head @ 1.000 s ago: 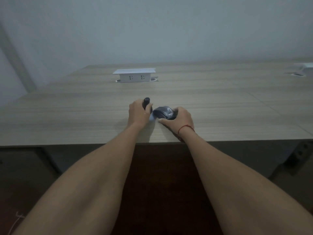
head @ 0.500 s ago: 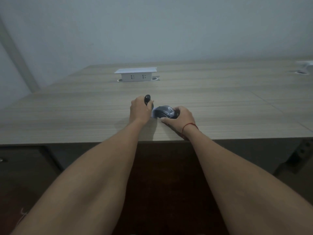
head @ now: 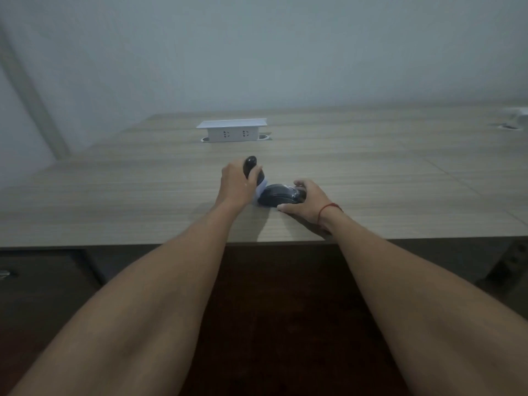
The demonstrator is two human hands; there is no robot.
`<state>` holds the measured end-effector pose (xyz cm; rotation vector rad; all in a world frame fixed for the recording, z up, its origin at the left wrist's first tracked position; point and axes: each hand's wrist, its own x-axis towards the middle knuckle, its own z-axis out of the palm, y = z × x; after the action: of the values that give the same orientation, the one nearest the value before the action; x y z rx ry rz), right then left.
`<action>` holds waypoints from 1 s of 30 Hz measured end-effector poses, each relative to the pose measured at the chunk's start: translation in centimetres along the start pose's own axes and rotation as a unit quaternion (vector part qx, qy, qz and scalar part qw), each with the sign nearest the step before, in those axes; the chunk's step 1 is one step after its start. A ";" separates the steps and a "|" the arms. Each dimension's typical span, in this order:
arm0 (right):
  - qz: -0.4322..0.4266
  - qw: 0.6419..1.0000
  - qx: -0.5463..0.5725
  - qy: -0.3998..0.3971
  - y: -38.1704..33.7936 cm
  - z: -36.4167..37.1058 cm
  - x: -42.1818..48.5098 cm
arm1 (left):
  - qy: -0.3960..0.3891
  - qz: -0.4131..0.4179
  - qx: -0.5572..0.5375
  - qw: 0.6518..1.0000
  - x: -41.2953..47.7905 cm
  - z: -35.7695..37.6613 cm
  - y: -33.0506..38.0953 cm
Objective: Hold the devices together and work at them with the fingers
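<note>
My left hand (head: 237, 184) grips a dark handle with a rounded top (head: 250, 164), held upright on the wooden table (head: 143, 195). A pale bluish piece (head: 261, 187) shows at the tool's lower end, right beside a black computer mouse (head: 278, 197). The mouse lies on the table near its front edge. My right hand (head: 307, 200), with a red string round the wrist, holds the mouse from the right, thumb at its near side and fingers over its far side.
A white pop-up socket box (head: 233, 131) stands at the back middle of the table. A second white fitting (head: 514, 121) sits at the far right. A pale wall rises behind. Below the front edge are dark cabinet fronts (head: 43, 281) and a dark floor.
My hands have drawn slightly apart: the left hand with the tool rose and moved away from the mouse, and the right hand shifted right along the mouse.
</note>
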<state>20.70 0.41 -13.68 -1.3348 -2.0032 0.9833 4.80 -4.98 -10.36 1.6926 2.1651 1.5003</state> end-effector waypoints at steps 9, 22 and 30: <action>0.039 0.997 -0.008 -0.059 -0.4 -1.8 0.2 | -0.019 -0.024 0.061 0.998 -0.3 0.3 -1.3; 0.127 0.963 -0.046 0.232 -2.2 3.5 0.5 | 0.025 -0.041 -0.019 0.999 -0.9 1.1 -2.4; 0.074 0.990 0.031 0.115 -1.1 2.2 0.5 | 0.009 -0.004 0.005 1.000 -0.9 1.0 -1.5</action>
<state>18.29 -0.02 -14.04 -1.5059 -1.7094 0.9032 4.59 -4.97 -12.40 1.6776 2.1881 1.5110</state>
